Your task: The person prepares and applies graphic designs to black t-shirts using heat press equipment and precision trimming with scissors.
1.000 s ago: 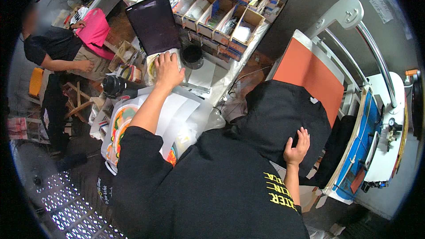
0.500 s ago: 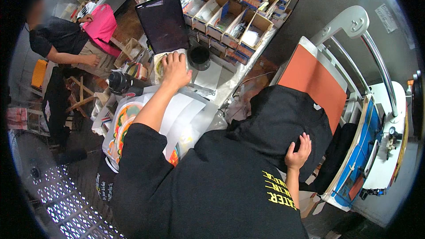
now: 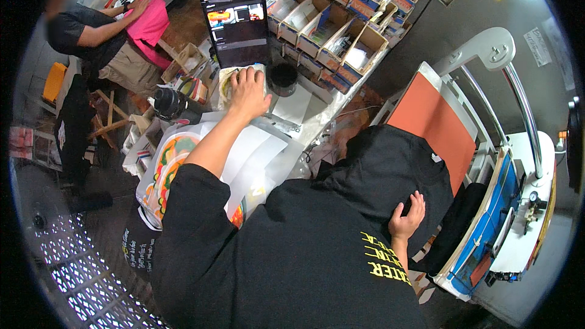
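My left hand reaches forward with fingers stretched over a small white box-like object, right below an upright tablet or phone with a lit screen. What the fingertips touch there is partly hidden. A black cup stands just right of that hand. My right hand lies open on a black shirt, its fingers extended and holding nothing. The shirt covers the near part of an orange pad. Beneath my left forearm are whitish translucent sheets and a colourful printed sheet.
Cardboard bins of small packets line the back. A press with a curved metal handle stands right, beside a blue panel. A black bottle is left of my forearm. At far left, a co-worker handles pink fabric.
The screen has gone from dark to lit with pictures. Both my hands stay in nearly the same places while the view has shifted a little. The co-worker's hands have moved on the pink fabric.
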`<state>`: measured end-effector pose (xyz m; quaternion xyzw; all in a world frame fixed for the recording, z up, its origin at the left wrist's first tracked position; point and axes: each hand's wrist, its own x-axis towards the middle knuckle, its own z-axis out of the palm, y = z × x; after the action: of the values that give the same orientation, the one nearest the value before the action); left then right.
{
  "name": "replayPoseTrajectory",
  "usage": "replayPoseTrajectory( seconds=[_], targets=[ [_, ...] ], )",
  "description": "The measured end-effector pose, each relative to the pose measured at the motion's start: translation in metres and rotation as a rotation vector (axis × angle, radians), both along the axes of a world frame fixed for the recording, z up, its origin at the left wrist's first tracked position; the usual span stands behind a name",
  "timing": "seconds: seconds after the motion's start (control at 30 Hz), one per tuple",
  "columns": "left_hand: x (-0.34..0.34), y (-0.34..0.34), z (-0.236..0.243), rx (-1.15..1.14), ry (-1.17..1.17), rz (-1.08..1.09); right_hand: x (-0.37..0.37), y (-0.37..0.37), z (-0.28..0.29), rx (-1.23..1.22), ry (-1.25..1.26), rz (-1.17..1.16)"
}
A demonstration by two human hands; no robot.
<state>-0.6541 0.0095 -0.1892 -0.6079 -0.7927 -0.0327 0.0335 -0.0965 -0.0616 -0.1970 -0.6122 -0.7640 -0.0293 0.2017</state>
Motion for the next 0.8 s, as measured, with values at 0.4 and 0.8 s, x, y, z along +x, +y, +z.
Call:
replayPoseTrajectory(
  seconds=[0.4,0.8],
  targets=[
    [-0.067,0.020,0.005,0.536,-0.040,0.260,0.000,-0.002,-0.001,-0.019,-0.009,-0.007],
    [-0.079,0.011,0.003,0.456,-0.038,0.237,-0.001,0.000,0.000,-0.020,0.001,-0.011]
  ],
)
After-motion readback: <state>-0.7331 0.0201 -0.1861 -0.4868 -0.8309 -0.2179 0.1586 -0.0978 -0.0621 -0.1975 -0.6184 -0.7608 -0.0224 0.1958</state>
